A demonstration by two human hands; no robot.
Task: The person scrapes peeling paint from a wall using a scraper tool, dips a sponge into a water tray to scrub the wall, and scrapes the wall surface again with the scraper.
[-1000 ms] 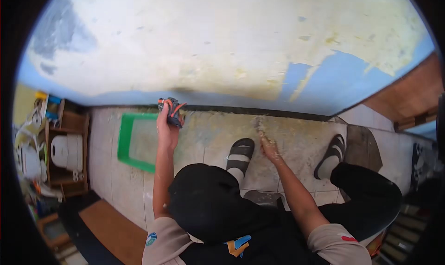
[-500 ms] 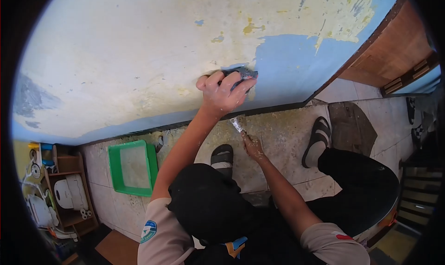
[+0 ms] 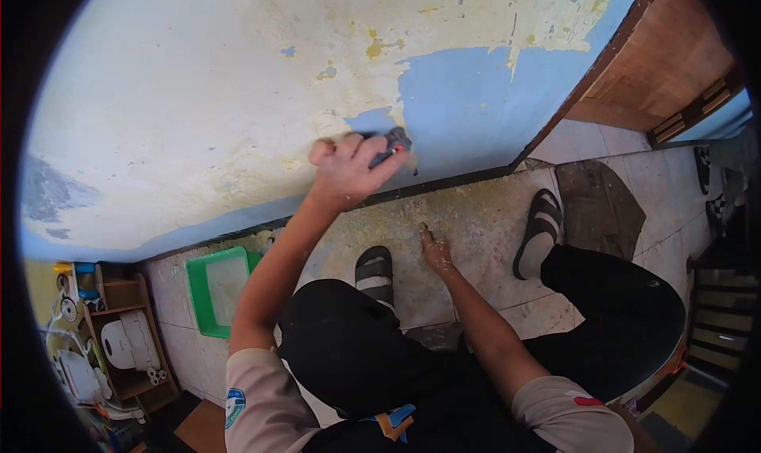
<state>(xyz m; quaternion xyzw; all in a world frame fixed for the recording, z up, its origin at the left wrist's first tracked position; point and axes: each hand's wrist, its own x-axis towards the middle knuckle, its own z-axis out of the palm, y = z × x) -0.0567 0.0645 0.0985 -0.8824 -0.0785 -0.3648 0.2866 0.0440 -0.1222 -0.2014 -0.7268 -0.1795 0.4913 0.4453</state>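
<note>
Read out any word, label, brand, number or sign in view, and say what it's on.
No text can be read.
Round patch on the left sleeve: lettering too small and blurred.
Blue-and-orange emblem on the black clothing: no legible letters.
Red mark on the right sleeve: no legible letters.

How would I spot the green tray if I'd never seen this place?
Start at the big patchy wall and follow it down to the tiled floor. Toward the left, near the wooden shelf, sits an open, rectangular tray. Its bright green sides set it apart from the brown shelf.
</note>
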